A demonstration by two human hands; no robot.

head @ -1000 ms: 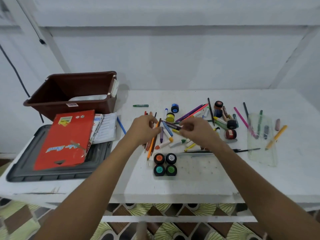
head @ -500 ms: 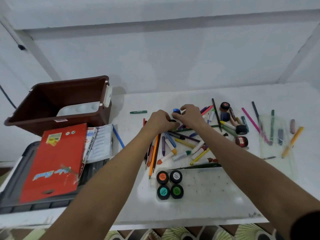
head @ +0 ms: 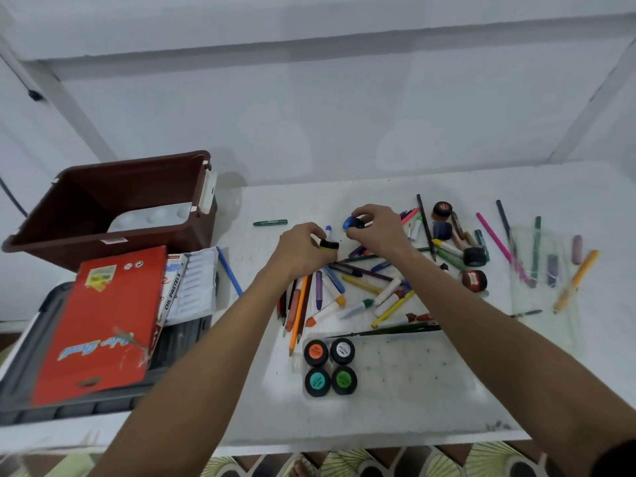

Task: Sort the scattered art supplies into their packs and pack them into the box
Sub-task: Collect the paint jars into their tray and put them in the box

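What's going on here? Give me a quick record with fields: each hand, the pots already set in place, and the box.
left hand: grips a yellow paint pot with a black lid
right hand: grips a blue paint pot
paint pots in clear tray: four, orange, white, teal, green
brown box: open, white palette inside

Single head-worn wide-angle view, looking forward and steeply down over the white surface (head: 395, 401). Both forearms enter from the bottom edge and reach away from the lens. Camera sits close above the near edge; patterned floor (head: 347, 463) shows under that edge. Far side ends at a white wall (head: 309, 115), bent by lens distortion. Brown box (head: 103, 187) sits at left, supplies centre and right. No second view.
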